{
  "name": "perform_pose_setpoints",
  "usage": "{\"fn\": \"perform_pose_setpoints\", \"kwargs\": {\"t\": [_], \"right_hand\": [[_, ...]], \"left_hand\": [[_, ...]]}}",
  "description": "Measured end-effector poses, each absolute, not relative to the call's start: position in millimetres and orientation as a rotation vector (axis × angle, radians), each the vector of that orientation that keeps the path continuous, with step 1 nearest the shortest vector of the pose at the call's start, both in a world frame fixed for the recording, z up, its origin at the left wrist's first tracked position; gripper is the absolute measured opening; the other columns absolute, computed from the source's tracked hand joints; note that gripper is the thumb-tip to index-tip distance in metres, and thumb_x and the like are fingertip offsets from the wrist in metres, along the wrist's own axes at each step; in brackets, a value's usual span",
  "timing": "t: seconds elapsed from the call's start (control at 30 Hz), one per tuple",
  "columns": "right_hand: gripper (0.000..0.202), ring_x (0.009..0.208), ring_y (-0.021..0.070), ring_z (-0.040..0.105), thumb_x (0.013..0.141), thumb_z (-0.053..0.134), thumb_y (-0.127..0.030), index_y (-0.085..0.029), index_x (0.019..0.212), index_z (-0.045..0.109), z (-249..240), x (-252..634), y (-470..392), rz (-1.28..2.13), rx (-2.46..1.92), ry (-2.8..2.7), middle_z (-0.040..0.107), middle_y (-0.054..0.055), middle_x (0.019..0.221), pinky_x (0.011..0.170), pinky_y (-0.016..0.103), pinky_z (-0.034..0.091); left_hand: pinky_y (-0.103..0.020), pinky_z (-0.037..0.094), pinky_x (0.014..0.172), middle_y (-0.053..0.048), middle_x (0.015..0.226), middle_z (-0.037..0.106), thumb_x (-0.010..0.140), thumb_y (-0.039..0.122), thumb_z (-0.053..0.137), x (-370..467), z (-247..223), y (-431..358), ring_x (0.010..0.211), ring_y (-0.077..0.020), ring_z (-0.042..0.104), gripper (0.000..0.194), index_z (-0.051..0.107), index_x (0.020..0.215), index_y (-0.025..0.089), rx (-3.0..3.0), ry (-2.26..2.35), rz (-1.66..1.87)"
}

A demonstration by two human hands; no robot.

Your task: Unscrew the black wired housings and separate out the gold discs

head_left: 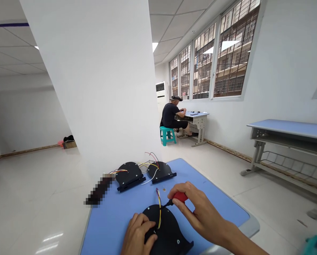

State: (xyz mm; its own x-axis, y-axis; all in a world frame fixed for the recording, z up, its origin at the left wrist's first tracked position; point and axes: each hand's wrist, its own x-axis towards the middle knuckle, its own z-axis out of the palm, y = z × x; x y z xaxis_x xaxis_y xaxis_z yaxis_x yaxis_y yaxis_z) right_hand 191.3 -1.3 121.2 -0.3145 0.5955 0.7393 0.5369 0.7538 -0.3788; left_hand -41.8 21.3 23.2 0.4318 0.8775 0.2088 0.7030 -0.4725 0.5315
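Note:
A black round plate-like part [169, 226] with a flat straight edge lies on the blue table [113, 226]. Yellow, white and dark wires [159, 202] rise from its middle. My left hand [139, 232] presses on its left side, thumb and forefinger curled around a small screw spot. Between the fingers of my right hand [192, 203] is a screwdriver with a red handle [180, 197]. Its dark shaft points left to the part's far rim, beside the wires; whether the tip sits in a screw I cannot tell.
Two similar black parts [130, 174] with loose wires lie at the table's back, against a white pillar [105, 88]. A pixelated dark patch covers the left edge. Farther off, a person [170, 115] sits on a green stool [168, 135] at another desk. A blue-topped desk [293, 128] stands right.

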Motion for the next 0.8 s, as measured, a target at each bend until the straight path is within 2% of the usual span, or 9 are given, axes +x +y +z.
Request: {"fn": "perform_pose_setpoints", "kwargs": {"t": [0.07, 0.2, 0.37, 0.5, 0.57, 0.8], "right_hand": [[0.011, 0.076, 0.0181, 0.061, 0.097, 0.046, -0.017, -0.024, 0.102, 0.053, 119, 193, -2, 0.082, -0.869, -1.985, 0.066, 0.003, 0.087, 0.069, 0.035, 0.051], [0.011, 0.075, 0.0172, 0.06, 0.097, 0.045, -0.017, -0.025, 0.103, 0.052, 119, 194, -6, 0.079, -0.862, -1.989, 0.065, 0.001, 0.087, 0.07, 0.035, 0.05], [0.011, 0.073, 0.0165, 0.062, 0.097, 0.045, -0.018, -0.025, 0.101, 0.052, 123, 191, -13, 0.114, -0.852, -2.001, 0.066, 0.001, 0.084, 0.073, 0.035, 0.052], [0.012, 0.076, 0.016, 0.065, 0.096, 0.045, -0.017, -0.026, 0.102, 0.051, 124, 186, -19, 0.115, -0.821, -2.028, 0.067, 0.0, 0.087, 0.087, 0.039, 0.052], [0.013, 0.077, 0.0157, 0.066, 0.095, 0.046, -0.016, -0.026, 0.102, 0.052, 125, 185, -21, 0.103, -0.801, -2.046, 0.067, 0.0, 0.087, 0.092, 0.04, 0.051], [0.016, 0.08, 0.0157, 0.066, 0.094, 0.047, -0.015, -0.026, 0.104, 0.051, 127, 183, -24, 0.129, -0.783, -2.081, 0.067, 0.0, 0.089, 0.097, 0.044, 0.048]], "left_hand": [[-0.039, 0.052, 0.084, -0.006, 0.091, 0.068, 0.084, 0.015, 0.057, -38, 22, 22, 0.092, -0.023, 0.062, 0.022, 0.074, 0.096, 0.023, 2.381, 1.396, 0.646], [-0.033, 0.053, 0.076, -0.004, 0.084, 0.069, 0.088, 0.011, 0.051, -38, 16, 23, 0.084, -0.0196, 0.064, 0.022, 0.07, 0.082, 0.021, 2.498, 1.384, 0.733], [-0.03, 0.055, 0.073, -0.002, 0.08, 0.072, 0.093, 0.022, 0.05, -45, 7, 24, 0.076, -0.0175, 0.068, 0.02, 0.068, 0.086, 0.024, 2.465, 1.374, 1.007], [-0.031, 0.056, 0.09, -0.003, 0.105, 0.077, 0.089, 0.025, 0.058, -41, 10, 22, 0.102, -0.0205, 0.071, 0.019, 0.074, 0.098, 0.031, 2.212, 1.292, 1.121], [-0.033, 0.055, 0.095, -0.002, 0.108, 0.077, 0.085, 0.025, 0.062, -37, 14, 21, 0.107, -0.0219, 0.07, 0.02, 0.076, 0.096, 0.032, 2.042, 1.289, 1.114], [-0.031, 0.057, 0.085, -0.003, 0.09, 0.078, 0.075, 0.028, 0.068, -28, 27, 18, 0.087, -0.0215, 0.072, 0.014, 0.079, 0.083, 0.026, 1.77, 1.275, 1.145]]}}
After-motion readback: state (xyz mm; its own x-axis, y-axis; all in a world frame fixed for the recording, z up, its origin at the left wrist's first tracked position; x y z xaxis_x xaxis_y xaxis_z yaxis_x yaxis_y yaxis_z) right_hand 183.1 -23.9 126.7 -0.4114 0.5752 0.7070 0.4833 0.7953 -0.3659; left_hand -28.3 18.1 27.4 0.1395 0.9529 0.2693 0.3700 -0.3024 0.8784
